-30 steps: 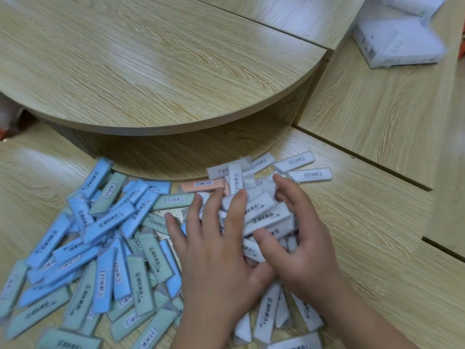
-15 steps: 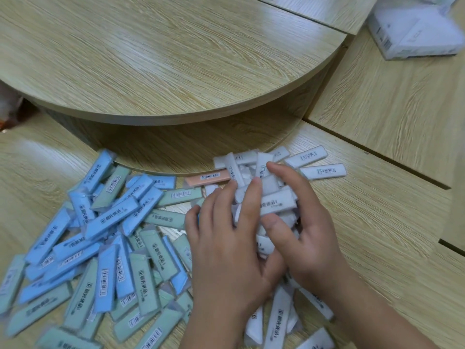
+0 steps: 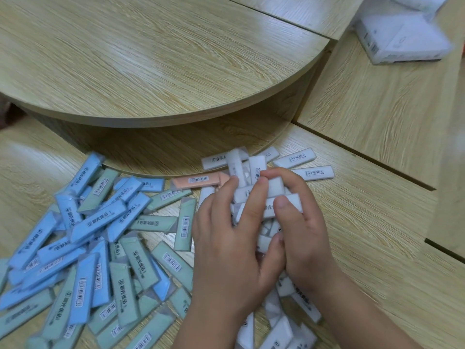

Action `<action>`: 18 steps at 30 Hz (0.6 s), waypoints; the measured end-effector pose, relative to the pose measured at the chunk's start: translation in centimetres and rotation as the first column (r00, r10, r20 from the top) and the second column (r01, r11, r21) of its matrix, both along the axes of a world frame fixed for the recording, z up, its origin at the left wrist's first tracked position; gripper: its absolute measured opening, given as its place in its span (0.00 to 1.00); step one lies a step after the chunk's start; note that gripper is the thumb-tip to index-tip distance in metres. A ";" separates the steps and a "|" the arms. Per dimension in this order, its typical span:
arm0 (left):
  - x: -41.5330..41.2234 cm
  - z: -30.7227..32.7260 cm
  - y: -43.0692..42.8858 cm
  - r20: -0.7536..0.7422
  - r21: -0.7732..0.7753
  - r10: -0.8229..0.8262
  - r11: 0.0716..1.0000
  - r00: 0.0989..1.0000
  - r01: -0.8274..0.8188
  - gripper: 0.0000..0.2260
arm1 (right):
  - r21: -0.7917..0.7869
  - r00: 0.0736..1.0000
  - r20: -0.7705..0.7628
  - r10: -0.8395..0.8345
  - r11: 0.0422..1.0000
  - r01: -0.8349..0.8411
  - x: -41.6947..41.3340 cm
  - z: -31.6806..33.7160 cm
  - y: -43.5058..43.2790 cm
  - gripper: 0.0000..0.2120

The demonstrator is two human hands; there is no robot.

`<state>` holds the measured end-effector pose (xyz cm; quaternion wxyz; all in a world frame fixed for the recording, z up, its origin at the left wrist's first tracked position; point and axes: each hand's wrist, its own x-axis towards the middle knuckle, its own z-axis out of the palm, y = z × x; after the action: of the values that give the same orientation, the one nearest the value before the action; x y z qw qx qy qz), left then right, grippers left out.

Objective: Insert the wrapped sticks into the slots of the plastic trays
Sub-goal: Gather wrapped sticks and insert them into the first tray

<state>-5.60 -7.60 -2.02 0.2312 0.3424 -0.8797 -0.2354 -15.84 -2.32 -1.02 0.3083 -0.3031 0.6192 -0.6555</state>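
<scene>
Bunching white sticks [image 3: 293, 201] on desk [image 3: 377, 222].
L hand [image 3: 226, 248] & R hand [image 3: 307, 238] clasp them, axes mixed; white packs [image 3: 402, 39] far up-right of them, R hand nearer.

I see a light wood-grain desk [image 3: 364, 222] carrying a raised round wooden board [image 3: 151, 59] on its far side. Directly on the desk lie mixed blue wrapped sticks [image 3: 98, 220] and green wrapped sticks [image 3: 186, 227] at left, 1 peach wrapped stick [image 3: 198, 180] in the middle, and white wrapped sticks [image 3: 294, 158] at right.
</scene>
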 end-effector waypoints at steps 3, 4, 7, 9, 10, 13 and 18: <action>-0.4 0.2 0.2 -0.019 -0.036 0.017 0.999 1.000 -0.017 0.25 | -0.019 0.998 0.067 -0.016 1.000 0.017 0.0 0.2 0.0 0.12; -0.5 0.2 0.1 -0.023 -0.048 0.027 0.998 0.999 -0.028 0.24 | -0.028 0.995 0.096 -0.021 0.999 0.024 0.1 0.2 0.0 0.12; -0.8 0.4 0.0 -0.061 -0.079 0.042 0.996 0.997 -0.047 0.22 | -0.056 0.986 0.161 -0.040 0.997 0.050 0.2 0.5 -0.2 0.15; -1.0 0.6 0.0 -0.088 -0.082 0.045 0.995 0.995 -0.053 0.21 | -0.074 0.980 0.195 -0.044 0.996 0.059 0.4 0.6 -0.4 0.14; -1.1 0.7 0.0 -0.102 -0.077 0.052 0.995 0.993 -0.060 0.21 | -0.084 0.976 0.213 -0.042 0.995 0.061 0.4 0.7 -0.5 0.12; -1.2 0.9 -0.1 -0.126 -0.079 0.080 0.993 0.989 -0.090 0.20 | -0.096 0.968 0.246 -0.043 0.993 0.069 0.6 0.8 -0.7 0.11; -1.6 0.9 -0.3 -0.157 -0.101 0.096 0.989 0.983 -0.113 0.20 | -0.082 0.976 0.211 -0.061 0.993 0.080 0.4 0.9 -0.8 0.13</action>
<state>-7.17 -7.88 -1.14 0.3277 0.3561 -0.8520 -0.2000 -15.45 -3.16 -0.11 0.3338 -0.2242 0.5638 -0.7214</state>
